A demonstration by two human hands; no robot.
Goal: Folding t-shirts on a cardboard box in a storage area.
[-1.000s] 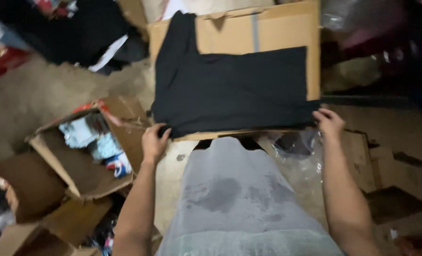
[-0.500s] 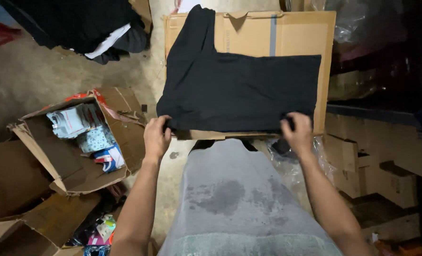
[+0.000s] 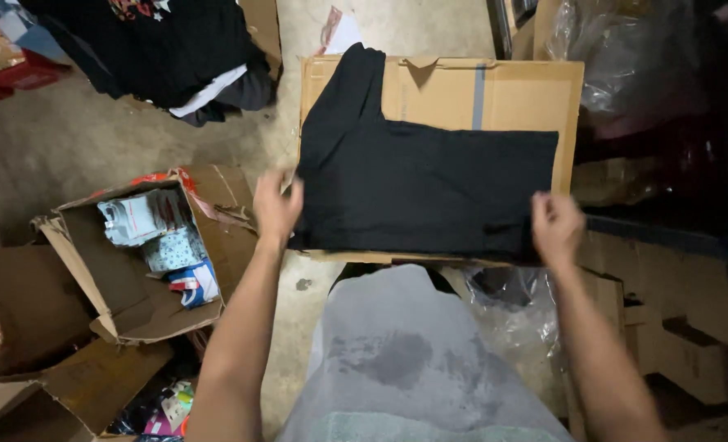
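Note:
A black garment [image 3: 417, 176] lies flat on a flattened cardboard sheet [image 3: 503, 94], one sleeve stretching up to the far left. My left hand [image 3: 276, 205] rests at the garment's left edge, fingers touching the cloth. At the near right corner, my right hand [image 3: 555, 227] pinches the fabric's edge. My grey-clad lap [image 3: 405, 360] fills the lower middle, below the sheet's near edge.
An open cardboard box [image 3: 139, 245] with small packets stands at my left. A pile of dark clothes [image 3: 180, 49] lies at the far left on the concrete floor. Clear plastic bags [image 3: 511, 307] and more flattened cardboard [image 3: 667, 319] lie at the right.
My view has shifted, so the sheet sits further right. My left hand has risen from the near edge to the left side; my right hand has moved outward along the near edge.

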